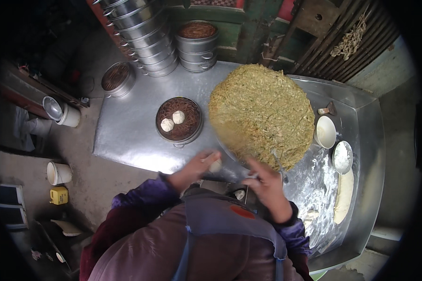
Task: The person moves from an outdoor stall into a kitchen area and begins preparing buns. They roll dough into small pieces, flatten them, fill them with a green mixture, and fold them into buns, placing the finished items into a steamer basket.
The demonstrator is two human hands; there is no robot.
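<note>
My left hand holds a pale piece of dough at its fingertips, above the front edge of the metal table. My right hand is beside the near edge of a huge mound of chopped filling, its thumb and forefinger around a small light-coloured thing, too blurred to name. Two pleated buns, one touching the other, sit in a round metal steamer lined with brown straw-like material, ahead of my left hand.
Stacked steamers stand at the back left, a shorter stack beside them. Right of the filling are a white bowl, a bowl of flour and a long dough roll. A raised metal rim borders the table's right side.
</note>
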